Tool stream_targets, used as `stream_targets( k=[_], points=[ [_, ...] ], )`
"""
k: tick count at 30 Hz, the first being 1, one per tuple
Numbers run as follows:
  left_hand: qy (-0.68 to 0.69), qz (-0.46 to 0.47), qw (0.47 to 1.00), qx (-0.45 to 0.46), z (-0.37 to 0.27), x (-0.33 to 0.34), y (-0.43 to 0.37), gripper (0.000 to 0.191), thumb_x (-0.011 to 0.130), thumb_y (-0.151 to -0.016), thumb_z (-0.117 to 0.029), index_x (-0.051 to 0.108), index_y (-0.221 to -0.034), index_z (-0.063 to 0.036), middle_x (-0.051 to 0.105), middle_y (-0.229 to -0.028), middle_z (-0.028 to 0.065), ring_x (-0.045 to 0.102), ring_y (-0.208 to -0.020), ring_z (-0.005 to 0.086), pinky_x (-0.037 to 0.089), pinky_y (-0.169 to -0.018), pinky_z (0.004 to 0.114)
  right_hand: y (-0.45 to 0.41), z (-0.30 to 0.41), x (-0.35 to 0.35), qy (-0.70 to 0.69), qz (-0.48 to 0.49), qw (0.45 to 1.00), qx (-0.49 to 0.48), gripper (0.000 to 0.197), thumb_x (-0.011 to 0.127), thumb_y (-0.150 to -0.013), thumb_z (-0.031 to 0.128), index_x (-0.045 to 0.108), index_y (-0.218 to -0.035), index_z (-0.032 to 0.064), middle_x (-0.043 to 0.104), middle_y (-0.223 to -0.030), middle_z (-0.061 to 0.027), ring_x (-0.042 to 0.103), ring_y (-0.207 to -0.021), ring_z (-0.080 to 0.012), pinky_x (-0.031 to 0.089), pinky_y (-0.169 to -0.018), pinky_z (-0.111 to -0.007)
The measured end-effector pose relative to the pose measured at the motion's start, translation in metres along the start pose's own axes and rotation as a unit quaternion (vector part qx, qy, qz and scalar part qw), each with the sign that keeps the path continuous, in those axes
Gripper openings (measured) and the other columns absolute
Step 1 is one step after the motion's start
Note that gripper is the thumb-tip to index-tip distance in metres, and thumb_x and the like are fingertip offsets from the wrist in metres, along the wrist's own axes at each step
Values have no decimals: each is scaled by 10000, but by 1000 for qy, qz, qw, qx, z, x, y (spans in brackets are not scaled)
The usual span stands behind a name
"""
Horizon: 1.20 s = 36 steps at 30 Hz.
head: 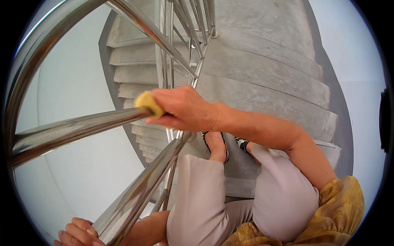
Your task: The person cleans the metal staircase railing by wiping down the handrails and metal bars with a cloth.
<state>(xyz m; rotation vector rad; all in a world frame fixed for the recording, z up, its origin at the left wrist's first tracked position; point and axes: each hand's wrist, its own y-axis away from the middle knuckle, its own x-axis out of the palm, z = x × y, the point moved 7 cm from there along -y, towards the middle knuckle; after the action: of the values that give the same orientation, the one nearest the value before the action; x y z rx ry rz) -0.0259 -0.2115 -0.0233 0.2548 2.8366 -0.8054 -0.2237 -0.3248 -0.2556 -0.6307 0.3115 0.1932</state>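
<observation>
My right hand (187, 107) reaches across to the left with a yellow cloth or sponge (147, 103) bunched in its fingers. Blur hides which of the two it is. The yellow piece is wrapped over the end section of a shiny stainless steel tube (77, 130) of the stair railing. At the bottom left, my left hand (78, 233) is curled round a thick steel rail (138, 187) that slopes up toward the middle of the view. Part of that palm is out of the picture.
Concrete stairs (261, 67) descend on the right, and another flight (135, 73) shows beyond the railing's thin bars (181, 18). Curved steel tubing (34, 52) arches at the left. A pale wall (363, 70) with grey skirting (344, 123) borders the steps. My feet (217, 143) stand on a step.
</observation>
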Motion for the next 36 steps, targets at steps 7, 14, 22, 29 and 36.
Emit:
stream_targets(
  k=[7, 14, 22, 29, 36],
  points=[
    [34, 25, 999, 17, -2, 13, 1, 422, 595, -927, -112, 455, -1323, -71, 462, -885, 38, 464, -762, 204, 425, -760, 431, 108, -161, 47, 36, 178, 957, 227, 291, 688, -889, 301, 560, -975, 54, 649, -855, -131, 641, -784, -358, 513, -658, -431],
    [3, 47, 999, -14, -5, 19, -2, 415, 561, -955, -194, 459, -1342, -80, 508, -933, 51, 492, -772, 218, 431, -769, 436, 83, -151, -39, -255, -79, 880, 392, 305, 692, -926, 199, 631, -1164, 18, 697, -953, -50, 665, -852, -132, 533, -727, -311],
    [22, -106, 993, 51, 0, 26, -9, 283, 656, -946, -263, 509, -994, -26, 526, -733, 33, 592, -695, 162, 482, -751, 306, 1, -66, -102, -282, -153, 911, 261, 347, 693, -941, 188, 602, -1211, -11, 681, -1039, -39, 651, -910, -110, 541, -779, -279],
    [43, 112, 992, -41, -1, 17, 1, 672, 623, -904, -537, 455, -1359, -71, 535, -959, 70, 509, -795, 244, 427, -783, 443, -65, 17, -121, -226, -100, 958, 144, 382, 704, -933, 203, 553, -1210, -12, 683, -994, -99, 694, -899, -185, 567, -795, -313],
    [30, -38, 999, 18, 2, 25, 0, 471, 590, -944, -444, 487, -1166, -41, 524, -828, 53, 531, -731, 201, 442, -774, 374, -51, -22, -80, 93, -130, 987, 22, 310, 690, -906, 254, 541, -1066, 34, 608, -948, -162, 610, -846, -392, 495, -680, -457]
  ],
)
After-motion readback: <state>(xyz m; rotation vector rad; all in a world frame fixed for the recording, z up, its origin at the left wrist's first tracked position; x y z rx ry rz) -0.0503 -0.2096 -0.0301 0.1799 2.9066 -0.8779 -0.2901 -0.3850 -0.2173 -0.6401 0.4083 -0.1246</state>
